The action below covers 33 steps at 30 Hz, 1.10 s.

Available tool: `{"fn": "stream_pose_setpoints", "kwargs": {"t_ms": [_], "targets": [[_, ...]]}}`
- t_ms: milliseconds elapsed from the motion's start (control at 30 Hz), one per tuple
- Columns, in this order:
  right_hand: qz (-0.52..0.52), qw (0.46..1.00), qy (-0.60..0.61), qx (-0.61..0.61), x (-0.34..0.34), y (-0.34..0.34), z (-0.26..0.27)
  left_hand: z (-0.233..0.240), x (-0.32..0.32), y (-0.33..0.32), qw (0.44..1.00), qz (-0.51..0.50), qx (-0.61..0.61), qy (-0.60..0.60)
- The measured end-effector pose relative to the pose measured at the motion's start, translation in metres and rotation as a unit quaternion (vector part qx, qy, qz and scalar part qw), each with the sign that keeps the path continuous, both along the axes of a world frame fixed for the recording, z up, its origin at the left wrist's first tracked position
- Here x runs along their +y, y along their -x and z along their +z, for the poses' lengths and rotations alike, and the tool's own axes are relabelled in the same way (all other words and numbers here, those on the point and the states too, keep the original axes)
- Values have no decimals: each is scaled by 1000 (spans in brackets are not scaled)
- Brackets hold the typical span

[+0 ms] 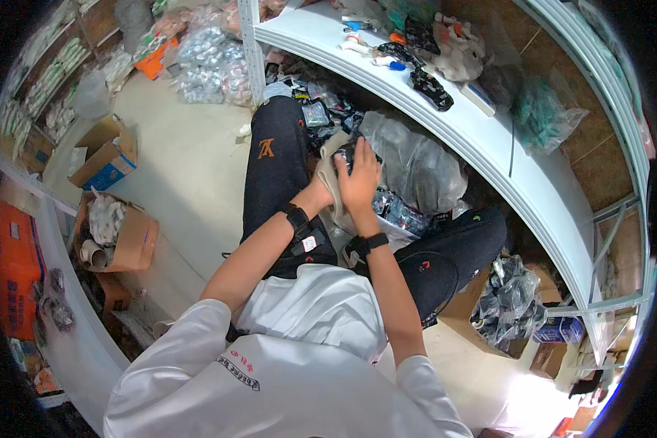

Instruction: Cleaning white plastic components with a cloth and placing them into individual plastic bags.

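My left hand (322,186) is mostly hidden behind a beige cloth (336,143), which it holds against a small black plastic-wrapped packet (346,156). My right hand (361,172) presses on the near side of that packet, fingers extended upward and thumb apart. The packet sits between the two hands, and its contents cannot be made out. Directly beneath and beyond them lie several black plastic packets (402,213), heaped between my knees. A large clear plastic bag (416,164) rests on the heap, just right of my right hand.
A white shelf (531,164) curves across the right, bearing pipe fittings (356,45) and black packets (430,90). Its metal post (252,60) stands ahead. Open cardboard boxes (134,241) sit on the left floor; another box (462,312), full of bagged items, stands at right.
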State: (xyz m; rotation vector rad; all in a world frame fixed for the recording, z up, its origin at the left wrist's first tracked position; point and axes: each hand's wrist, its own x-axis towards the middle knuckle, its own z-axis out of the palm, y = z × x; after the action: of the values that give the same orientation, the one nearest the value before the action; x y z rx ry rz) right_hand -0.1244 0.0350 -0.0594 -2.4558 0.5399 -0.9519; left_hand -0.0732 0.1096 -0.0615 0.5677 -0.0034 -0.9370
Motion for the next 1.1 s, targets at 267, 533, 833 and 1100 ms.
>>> {"fn": "stream_pose_setpoints", "kwargs": {"t_ms": [267,533,833,1100], "targets": [[-6,996,-88,21,-8,9,-1,-41,-14,-15,997,-35,41,50],[54,997,-51,2,13,8,-4,-28,-8,-18,994,-6,109,3],[-59,979,-190,40,-25,2,-12,-12,-9,-2,991,-96,92,-14],[39,992,-117,38,14,10,-10,-28,-9,-11,999,12,-26,-15]]}}
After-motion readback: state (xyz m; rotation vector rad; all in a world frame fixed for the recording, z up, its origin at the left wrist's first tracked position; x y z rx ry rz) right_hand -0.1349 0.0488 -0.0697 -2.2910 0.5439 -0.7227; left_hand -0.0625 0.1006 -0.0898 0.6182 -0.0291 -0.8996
